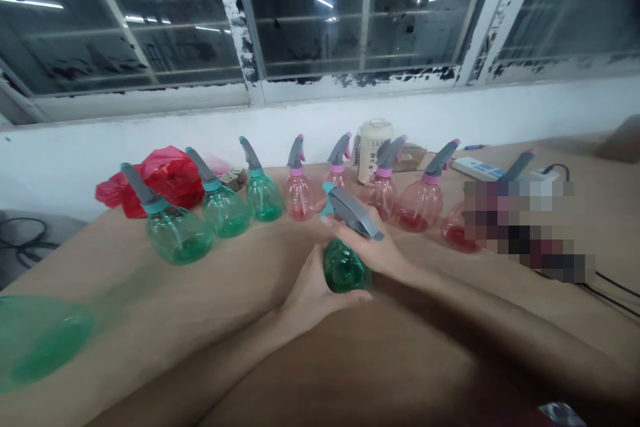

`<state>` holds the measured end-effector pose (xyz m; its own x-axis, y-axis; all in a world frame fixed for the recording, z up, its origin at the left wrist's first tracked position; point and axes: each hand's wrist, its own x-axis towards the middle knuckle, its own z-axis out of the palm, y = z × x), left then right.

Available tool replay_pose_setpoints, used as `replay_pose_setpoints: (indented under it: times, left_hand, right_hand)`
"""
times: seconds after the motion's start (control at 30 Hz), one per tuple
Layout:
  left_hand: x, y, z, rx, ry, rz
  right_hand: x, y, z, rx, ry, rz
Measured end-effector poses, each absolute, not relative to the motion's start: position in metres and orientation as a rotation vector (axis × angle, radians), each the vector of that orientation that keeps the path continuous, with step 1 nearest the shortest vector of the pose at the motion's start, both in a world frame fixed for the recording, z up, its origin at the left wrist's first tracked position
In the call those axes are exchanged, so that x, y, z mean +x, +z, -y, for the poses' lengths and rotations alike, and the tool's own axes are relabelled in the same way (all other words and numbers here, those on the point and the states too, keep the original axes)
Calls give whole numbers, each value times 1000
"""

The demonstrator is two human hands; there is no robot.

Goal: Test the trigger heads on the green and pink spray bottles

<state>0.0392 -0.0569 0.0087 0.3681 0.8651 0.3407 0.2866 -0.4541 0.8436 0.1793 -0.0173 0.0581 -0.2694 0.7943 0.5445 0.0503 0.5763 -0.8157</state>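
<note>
Near the middle of the table, a green spray bottle with a grey and teal trigger head is held between both hands. My left hand wraps round the lower green body, its thumb along the near side. Higher up, my right hand grips the neck just under the spray head, whose nozzle points up and to the left. The right fingers partly hide the collar. Beyond the hands stand a small green spray bottle and a pink spray bottle, both upright.
More green bottles stand on the left, pink ones on the right. A green bottle body is at the left edge. Behind are a red plastic bag, a pale cup and a power strip; cables run at right.
</note>
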Motion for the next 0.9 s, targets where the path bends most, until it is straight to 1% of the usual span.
replay_pose_setpoints:
  times: [0.23,0.6,0.9]
  left_hand:
    - [40,15,58,1940,1010,-988]
    - [40,12,58,1972,1057,-963]
    - [40,6,59,1995,1041,-978]
  right_hand:
    - [179,62,20,-683,872,1702]
    - [180,65,20,-716,860,1730]
    - [181,67,29,-791,729,1703]
